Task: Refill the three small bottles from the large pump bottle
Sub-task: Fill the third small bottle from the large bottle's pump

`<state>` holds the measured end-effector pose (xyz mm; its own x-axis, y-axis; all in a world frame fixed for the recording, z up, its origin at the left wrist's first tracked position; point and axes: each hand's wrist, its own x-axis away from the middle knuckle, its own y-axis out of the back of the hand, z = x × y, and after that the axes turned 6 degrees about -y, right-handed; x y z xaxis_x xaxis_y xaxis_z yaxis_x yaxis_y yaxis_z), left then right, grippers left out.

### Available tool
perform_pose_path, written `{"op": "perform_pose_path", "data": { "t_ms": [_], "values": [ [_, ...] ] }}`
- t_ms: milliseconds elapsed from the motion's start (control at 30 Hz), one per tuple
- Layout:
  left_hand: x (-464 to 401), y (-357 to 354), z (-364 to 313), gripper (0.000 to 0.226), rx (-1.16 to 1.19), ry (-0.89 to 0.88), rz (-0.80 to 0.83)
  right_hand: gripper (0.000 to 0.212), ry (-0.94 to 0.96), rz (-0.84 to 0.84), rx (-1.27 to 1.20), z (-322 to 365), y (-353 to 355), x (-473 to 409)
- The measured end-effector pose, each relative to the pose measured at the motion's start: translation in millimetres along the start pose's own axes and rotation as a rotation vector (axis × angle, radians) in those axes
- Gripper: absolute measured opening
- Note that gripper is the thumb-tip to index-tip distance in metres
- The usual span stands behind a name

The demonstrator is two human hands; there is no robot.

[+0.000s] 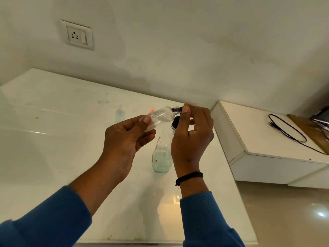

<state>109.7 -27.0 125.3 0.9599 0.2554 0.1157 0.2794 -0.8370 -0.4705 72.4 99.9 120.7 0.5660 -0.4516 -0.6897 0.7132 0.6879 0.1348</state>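
My left hand [128,139] grips a small clear bottle [161,115] by its base, tilted with the threaded neck pointing right. My right hand [192,132] pinches at that neck; what its fingers hold is hidden. Below the hands stands the large clear bottle [161,157] with pale liquid in its lower part, its black pump head [175,124] partly behind my right hand. Another small bottle [120,114] with pale liquid stands farther back on the white counter [53,139]. A small orange-red thing [152,110] shows just behind the held bottle.
A wall socket [77,35] sits high on the left wall. To the right, a lower white ledge [258,139] carries a black cable [288,130], a wooden board [309,132] and a dark device [320,115]. Floor tiles lie at the bottom right.
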Motion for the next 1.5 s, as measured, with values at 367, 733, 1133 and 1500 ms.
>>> {"op": "perform_pose_path", "data": {
  "t_ms": [367, 733, 1133, 1500],
  "values": [
    [1, 1, -1, 0.045, 0.011, 0.006, 0.01, 0.022, -0.012, -0.011, -0.014, 0, 1, 2],
    [0, 0, 0, 0.046, 0.027, -0.005, -0.001, 0.022, 0.016, -0.022, 0.007, -2, -1, 2],
    [0, 1, 1, 0.045, 0.024, -0.005, 0.016, 0.023, 0.017, -0.029, 0.0, -6, -1, 5],
    [1, 1, 3, 0.044, 0.015, -0.002, 0.015, 0.021, 0.018, -0.033, -0.016, -7, -2, 9]
  ]
}}
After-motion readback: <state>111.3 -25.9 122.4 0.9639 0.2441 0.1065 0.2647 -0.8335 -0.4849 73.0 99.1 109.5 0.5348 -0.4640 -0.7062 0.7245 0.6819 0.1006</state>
